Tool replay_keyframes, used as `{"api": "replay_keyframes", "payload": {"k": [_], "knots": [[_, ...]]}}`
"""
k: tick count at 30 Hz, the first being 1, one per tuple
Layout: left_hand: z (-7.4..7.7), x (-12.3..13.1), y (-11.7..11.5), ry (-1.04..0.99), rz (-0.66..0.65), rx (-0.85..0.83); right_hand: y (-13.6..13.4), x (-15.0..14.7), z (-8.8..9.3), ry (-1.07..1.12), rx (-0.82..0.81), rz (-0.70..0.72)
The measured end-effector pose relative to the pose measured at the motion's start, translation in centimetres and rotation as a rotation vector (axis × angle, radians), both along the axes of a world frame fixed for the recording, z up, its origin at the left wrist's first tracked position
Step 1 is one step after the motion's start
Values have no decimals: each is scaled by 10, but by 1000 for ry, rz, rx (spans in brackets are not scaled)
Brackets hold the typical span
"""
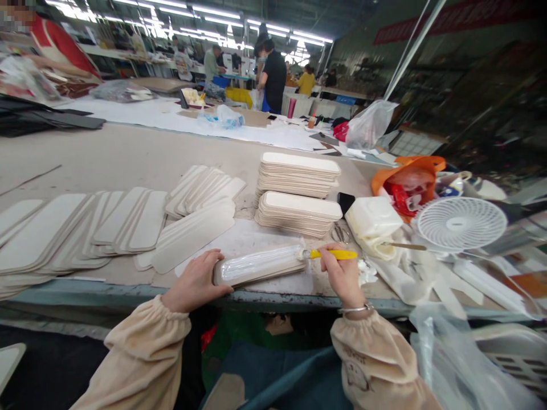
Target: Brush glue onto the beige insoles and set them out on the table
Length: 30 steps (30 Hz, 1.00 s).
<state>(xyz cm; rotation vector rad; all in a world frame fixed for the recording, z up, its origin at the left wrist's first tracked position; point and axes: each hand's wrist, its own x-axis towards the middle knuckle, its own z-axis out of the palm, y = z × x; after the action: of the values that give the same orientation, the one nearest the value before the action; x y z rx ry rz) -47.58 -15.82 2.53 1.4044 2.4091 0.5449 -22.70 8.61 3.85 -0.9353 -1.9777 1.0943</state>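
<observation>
My right hand (339, 276) is closed round the yellow handle of a brush (335, 254). The brush's head touches the right end of a long rounded panel, coated with wet white glue, on top of a small stack of panels (260, 265). My left hand (199, 280) grips the left end of that stack, thumb on the near side and fingers on the far side. Just beyond stand two neat piles of pale panels, a nearer pile (299, 210) and a farther pile (299, 173). More panels (128, 219) lie fanned out to the left.
At the right are scissors (339, 233), a black phone (345, 202), a white plastic container (374, 216), a white fan (461, 224) and an orange bag (410, 176). The table's front edge (265, 299) runs before me. Several people work farther back.
</observation>
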Motion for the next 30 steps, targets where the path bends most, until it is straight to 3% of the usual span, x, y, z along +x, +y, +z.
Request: {"api": "replay_keyframes", "payload": {"k": [9,12,16,21,23,25,27,30], "knots": [[1,0,-1,0,-9,27,3,6,0,53,-22,-61],[2,0,0,-17,-7,37,-2,-1,1,118,-94,-4],[3,0,0,-29,21,58,-3,-3,0,27,-99,63],[5,6,-5,-4,18,25,7,8,0,-79,-14,-96],[6,3,-7,-12,23,24,10,9,-1,-18,-36,-158],[7,-6,-12,13,78,80,9,8,-2,106,-84,-200],[10,-20,-17,121,215,152,5,5,-2,230,-125,-209],[13,-41,-23,304,475,57,0,0,1,343,-136,-186]]}}
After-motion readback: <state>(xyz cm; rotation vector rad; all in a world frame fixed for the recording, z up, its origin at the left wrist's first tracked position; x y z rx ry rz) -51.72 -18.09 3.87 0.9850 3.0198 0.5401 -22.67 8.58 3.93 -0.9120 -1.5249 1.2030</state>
